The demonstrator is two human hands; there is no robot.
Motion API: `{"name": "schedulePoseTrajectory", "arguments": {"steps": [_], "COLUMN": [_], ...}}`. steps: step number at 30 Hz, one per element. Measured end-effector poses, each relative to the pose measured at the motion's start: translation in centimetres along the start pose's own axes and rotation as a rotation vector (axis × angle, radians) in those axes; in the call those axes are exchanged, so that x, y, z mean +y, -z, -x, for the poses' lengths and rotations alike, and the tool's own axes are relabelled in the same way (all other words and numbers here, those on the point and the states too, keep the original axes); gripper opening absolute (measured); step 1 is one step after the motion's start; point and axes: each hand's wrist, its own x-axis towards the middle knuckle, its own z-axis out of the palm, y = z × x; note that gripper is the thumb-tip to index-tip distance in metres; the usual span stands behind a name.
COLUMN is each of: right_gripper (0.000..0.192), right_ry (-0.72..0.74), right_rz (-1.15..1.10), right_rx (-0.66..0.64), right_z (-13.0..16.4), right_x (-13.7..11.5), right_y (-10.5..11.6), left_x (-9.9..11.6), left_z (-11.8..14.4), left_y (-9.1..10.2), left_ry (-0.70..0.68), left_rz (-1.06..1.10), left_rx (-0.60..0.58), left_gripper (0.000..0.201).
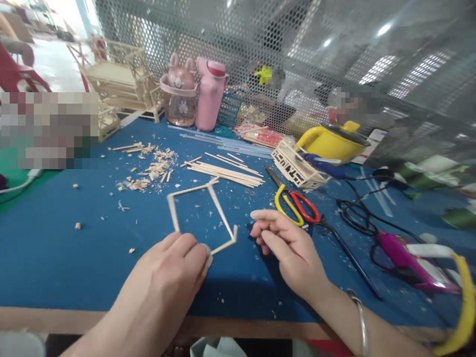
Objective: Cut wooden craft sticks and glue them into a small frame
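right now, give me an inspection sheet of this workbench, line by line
surface: blue mat on a wood-edged table, strewn with wood chips.
job's things: stick frame, a four-sided outline of thin wooden sticks lying flat; loose sticks behind it.
clutter: scissors, pink glue gun, yellow pot, small stick model, two pink bottles.
grippers: left hand pinches the frame's near corner; right hand rests on the mat, holding nothing.
cables: black cord looped by the glue gun.
surroundings: metal mesh screen behind; larger stick structure at far left.
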Motion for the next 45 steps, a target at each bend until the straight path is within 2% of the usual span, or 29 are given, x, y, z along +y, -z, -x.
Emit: {"name": "schedulePoseTrajectory", "arguments": {"steps": [4,6,9,11,14,15,18,20,22,27,34,37,42,45], "right_gripper": [0.028,0.028,0.027,0.027,0.025,0.025,0.024,0.024,0.026,0.028,0.023,0.018,0.025,0.023], "right_ry": [0.028,0.059,0.127,0.139,0.131,0.134,0.147,0.16,0.186,0.192,0.256,0.235,0.137,0.153], "right_rz": [0.023,0.056,0.179,0.258,0.291,0.29,0.309,0.322,0.316,0.297,0.389,0.397,0.353,0.376], "right_rx": [0.054,0.06,0.016,-0.034,-0.035,-0.026,-0.05,-0.08,-0.068,-0.055,-0.148,-0.167,-0.165,-0.163], "right_z": [-0.6,-1.5,-3.7,-5.1,-6.1,-6.1,-5.4,-5.1,-5.1,-5.8,-6.2,-6.4,-6.1,-5.9], "right_x": [0.0,-0.4,-1.5,-2.4,-3.1,-3.1,-2.5,-2.0,-1.5,-0.5,-0.4,-0.5,-0.1,-0.1], "right_y": [0.2,0.7,2.1,3.1,4.0,4.0,3.7,3.7,3.9,4.1,1.9,1.5,1.8,2.1], "left_x": [2.9,4.6,6.1,5.9,4.1,3.4,1.9,1.6,1.7,2.0,1.8,1.7,1.4,1.3], "left_z": [-0.3,-0.8,-2.0,-3.2,-6.1,-7.2,-10.0,-11.0,-11.2,-10.3,-9.7,-9.5,-9.4,-9.4], "left_y": [-0.6,-0.5,0.5,1.8,3.4,3.6,3.0,2.2,1.7,1.9,1.1,0.8,0.9,0.6], "left_ry": [0.131,0.206,0.135,0.077,0.07,0.027,-0.116,-0.201,-0.216,-0.125,-0.033,-0.016,-0.011,-0.031], "left_rz": [-0.029,0.044,0.238,0.257,0.037,-0.033,-0.204,-0.242,-0.246,-0.279,-0.238,-0.197,-0.166,-0.17], "left_rx": [0.005,-0.055,-0.126,-0.167,-0.216,-0.241,-0.251,-0.247,-0.258,-0.277,-0.214,-0.207,-0.202,-0.178], "left_gripper": [0.028,0.027,0.024,0.022,0.019,0.021,0.023,0.022,0.022,0.025,0.026,0.026,0.023,0.024]}}
